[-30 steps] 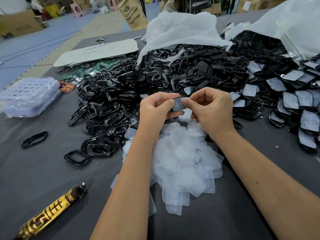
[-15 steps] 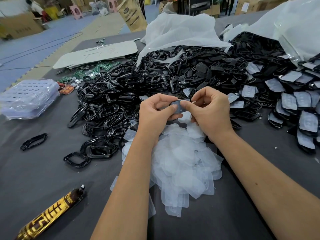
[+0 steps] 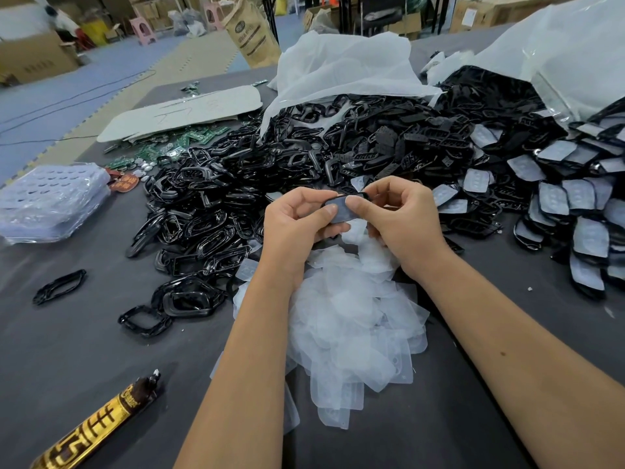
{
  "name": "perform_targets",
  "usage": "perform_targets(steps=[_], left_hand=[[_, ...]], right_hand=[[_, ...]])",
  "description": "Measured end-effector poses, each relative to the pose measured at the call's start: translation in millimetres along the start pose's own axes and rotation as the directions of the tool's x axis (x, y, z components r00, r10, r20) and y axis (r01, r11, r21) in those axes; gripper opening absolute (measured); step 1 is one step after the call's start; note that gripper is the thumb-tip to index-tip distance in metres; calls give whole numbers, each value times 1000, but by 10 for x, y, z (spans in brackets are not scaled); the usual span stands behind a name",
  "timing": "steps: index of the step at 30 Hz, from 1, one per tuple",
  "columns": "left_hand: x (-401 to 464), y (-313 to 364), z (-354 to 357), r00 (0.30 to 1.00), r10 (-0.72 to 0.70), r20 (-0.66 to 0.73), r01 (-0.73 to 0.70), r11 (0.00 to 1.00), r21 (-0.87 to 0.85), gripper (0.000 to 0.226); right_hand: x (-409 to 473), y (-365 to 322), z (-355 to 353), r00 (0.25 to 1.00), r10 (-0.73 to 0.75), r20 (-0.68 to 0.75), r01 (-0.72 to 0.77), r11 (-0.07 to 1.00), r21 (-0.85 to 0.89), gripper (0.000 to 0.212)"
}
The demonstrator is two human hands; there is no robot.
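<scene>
Hardly anything has shifted over the last second: both hands have stayed raised at the same spot, with the same small part between them. We take that part as the dial's centre. It is a black shell (image 3: 345, 210) with a pale grey face, held in the air above the table (image 3: 67, 360).

We see the left hand (image 3: 297, 221) pinching its left end between thumb and curled fingers. The right hand (image 3: 402, 221) pinches its right end likewise, and the two thumb tips nearly meet on the face. Thumbs and fingers hide both ends and the lower edge of the shell.

At 6 o'clock lies a pile of clear pads (image 3: 355, 326), partly covered by both forearms. From 9 to 12 o'clock spreads a heap of black frames (image 3: 236, 184), close behind the left hand. At 3 o'clock we find grey-faced shells (image 3: 575, 204) lying in overlapping rows.

At 12 o'clock a white bag (image 3: 341, 66) drapes over the heap, and at 2 o'clock stands a clear bag (image 3: 568, 49). At 10 o'clock lie green circuit boards (image 3: 189, 140) and a white board (image 3: 182, 111). At 9 o'clock sits a wrapped stack of trays (image 3: 50, 198). At 8 o'clock we note one lone frame (image 3: 59, 286) and, nearer us, a gold tube (image 3: 98, 424).
</scene>
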State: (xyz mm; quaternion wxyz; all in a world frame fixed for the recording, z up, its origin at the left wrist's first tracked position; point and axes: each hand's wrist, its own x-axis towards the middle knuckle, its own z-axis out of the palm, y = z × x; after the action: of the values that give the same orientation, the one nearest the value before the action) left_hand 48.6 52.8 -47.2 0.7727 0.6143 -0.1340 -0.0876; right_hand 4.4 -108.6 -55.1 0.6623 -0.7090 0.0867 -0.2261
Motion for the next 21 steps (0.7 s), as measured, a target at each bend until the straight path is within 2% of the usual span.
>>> perform_targets(steps=[4, 9, 16, 21], left_hand=[[0, 3, -1, 999, -11, 33, 11, 1000, 3, 18], [-11, 3, 19, 999, 3, 54, -6, 999, 48, 16], [5, -9, 25, 999, -37, -32, 40, 994, 104, 15], [3, -4, 22, 999, -34, -21, 36, 995, 91, 19]], right_hand=[[-3, -20, -23, 996, 25, 88, -29, 998, 50, 15], [-17, -37, -15, 997, 16, 79, -24, 995, 96, 7], [-9, -37, -11, 994, 39, 103, -46, 997, 69, 7], [-10, -28, -8, 994, 22, 108, -26, 999, 35, 11]])
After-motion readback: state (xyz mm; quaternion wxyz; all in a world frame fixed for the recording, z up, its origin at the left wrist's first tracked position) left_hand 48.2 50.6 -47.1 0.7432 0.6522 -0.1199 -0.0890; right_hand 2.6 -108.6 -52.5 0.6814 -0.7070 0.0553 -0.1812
